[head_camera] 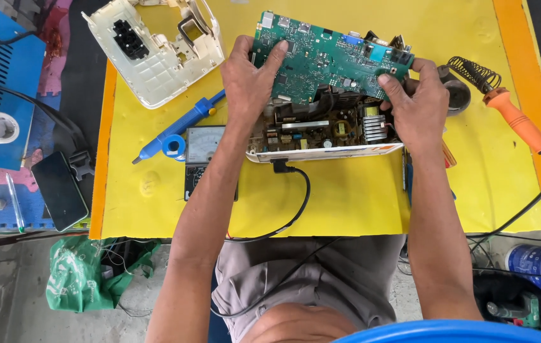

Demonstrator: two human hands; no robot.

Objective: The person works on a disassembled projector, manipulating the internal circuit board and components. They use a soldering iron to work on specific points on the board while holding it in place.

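Yellow counter carries open white chassis. Green circuit board tilted above chassis, held both ends: left hand grip pinching left edge, right hand pinching right edge, fingertips partly hidden. Orange soldering iron just right.

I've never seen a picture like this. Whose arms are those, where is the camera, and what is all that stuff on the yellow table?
There is one picture, taken by a camera worn on a person's head and looking down, so the arms are that person's own. The left hand and right hand each grip one end of a green circuit board, holding it tilted over an opened device whose inner parts show. A black cable plugs into the device's near side. On the yellow table also lie a white plastic cover, a blue desoldering pump, a meter with a dial and an orange-handled soldering iron beside its coil stand. A dark phone lies on the left.
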